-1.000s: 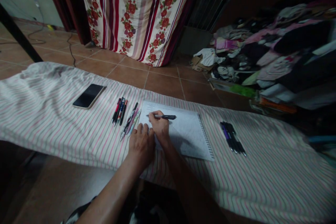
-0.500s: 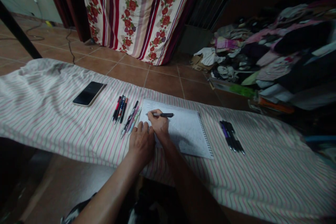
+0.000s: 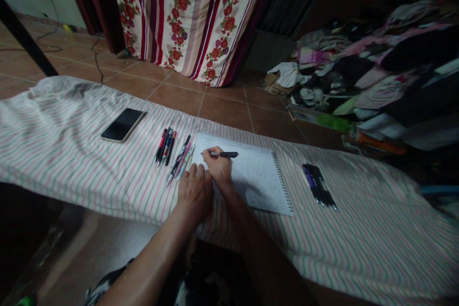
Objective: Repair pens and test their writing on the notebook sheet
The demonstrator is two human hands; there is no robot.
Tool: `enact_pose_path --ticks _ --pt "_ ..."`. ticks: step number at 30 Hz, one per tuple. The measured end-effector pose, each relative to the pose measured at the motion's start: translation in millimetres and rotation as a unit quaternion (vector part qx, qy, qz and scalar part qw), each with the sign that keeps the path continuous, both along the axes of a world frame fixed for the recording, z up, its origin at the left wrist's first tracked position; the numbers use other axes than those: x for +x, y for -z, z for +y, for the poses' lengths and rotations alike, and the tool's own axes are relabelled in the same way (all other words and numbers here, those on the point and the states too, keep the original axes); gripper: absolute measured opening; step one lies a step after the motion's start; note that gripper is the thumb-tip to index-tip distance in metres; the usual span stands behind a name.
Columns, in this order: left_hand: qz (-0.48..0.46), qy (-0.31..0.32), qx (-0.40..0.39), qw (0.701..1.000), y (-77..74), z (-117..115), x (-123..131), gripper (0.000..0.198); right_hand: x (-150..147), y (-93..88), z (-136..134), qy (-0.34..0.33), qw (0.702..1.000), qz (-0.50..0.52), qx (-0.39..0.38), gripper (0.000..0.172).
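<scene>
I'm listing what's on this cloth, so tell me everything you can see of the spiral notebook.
The spiral notebook lies flat and slightly turned on the striped cloth, coil binding along its right edge. Its upturned page looks like pale paper, bluish in dim light, bearing faint marks too small to read. The right hand, holding a dark pen, is over its left part; the left hand covers its near left corner.

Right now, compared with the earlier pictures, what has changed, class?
Nothing was grasped or released; the right hand keeps its pen over the notebook, shifting slightly at most. The scene sits slightly higher in view, likely from camera movement. The left hand, phone and loose pens stayed put.
</scene>
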State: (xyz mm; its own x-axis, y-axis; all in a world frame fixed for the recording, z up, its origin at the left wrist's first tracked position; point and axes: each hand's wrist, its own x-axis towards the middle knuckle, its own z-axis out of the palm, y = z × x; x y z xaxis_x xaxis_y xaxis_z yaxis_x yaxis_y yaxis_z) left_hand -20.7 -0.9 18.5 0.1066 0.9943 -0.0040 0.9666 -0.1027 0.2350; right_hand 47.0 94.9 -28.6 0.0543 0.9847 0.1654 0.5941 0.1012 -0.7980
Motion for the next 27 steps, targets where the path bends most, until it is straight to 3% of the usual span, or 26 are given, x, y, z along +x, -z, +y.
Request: enact_pose_path --ticks 12,27 --pt "-0.001 -0.002 -0.001 1.0 1.7 -1 0 0.029 4 11.4 5 0.005 1.0 0.021 0.012 0.021" --pt "0.009 0.003 0.007 1.0 4.5 -1 0 0.03 3 5.6 1 -0.001 1.0 -0.01 0.013 0.018"
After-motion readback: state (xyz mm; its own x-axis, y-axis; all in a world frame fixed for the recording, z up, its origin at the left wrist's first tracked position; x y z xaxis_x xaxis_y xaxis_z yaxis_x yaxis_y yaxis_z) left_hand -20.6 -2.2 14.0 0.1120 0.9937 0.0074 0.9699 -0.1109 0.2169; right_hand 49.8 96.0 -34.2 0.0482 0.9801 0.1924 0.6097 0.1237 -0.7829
